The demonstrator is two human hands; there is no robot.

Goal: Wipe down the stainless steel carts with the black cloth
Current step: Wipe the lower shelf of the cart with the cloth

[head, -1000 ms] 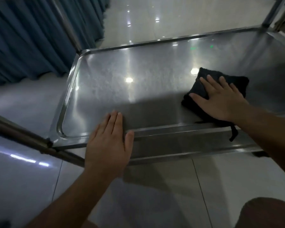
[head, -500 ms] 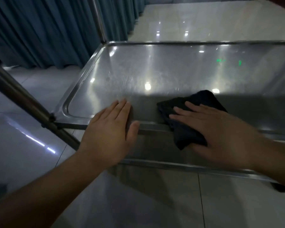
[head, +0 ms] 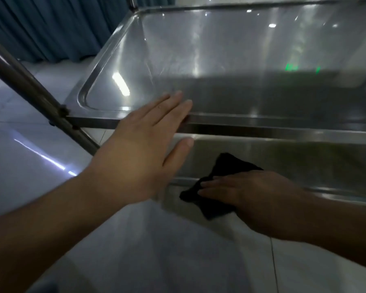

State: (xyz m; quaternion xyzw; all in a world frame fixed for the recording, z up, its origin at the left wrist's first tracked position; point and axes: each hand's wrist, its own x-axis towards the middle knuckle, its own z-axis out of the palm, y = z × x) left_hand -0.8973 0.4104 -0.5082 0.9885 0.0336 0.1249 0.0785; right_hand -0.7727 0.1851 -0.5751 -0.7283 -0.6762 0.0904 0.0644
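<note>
While wiping moves off the top shelf, down to the front edge of a lower shelf (head: 304,188): right hand (head: 241,192) flat, fingers straight and together, pressing the black cloth (head: 211,206), which half a second ago lay on the tray above. Means the top is probably done, the lower tier begun. Just beyond, left hand (head: 148,142) spread flat, bracing the top shelf (head: 230,60) rim as before. Further left, a slanted steel post (head: 30,85). Counted: one cloth, two hands, one cart, two shelves, though blur hides more.
</note>
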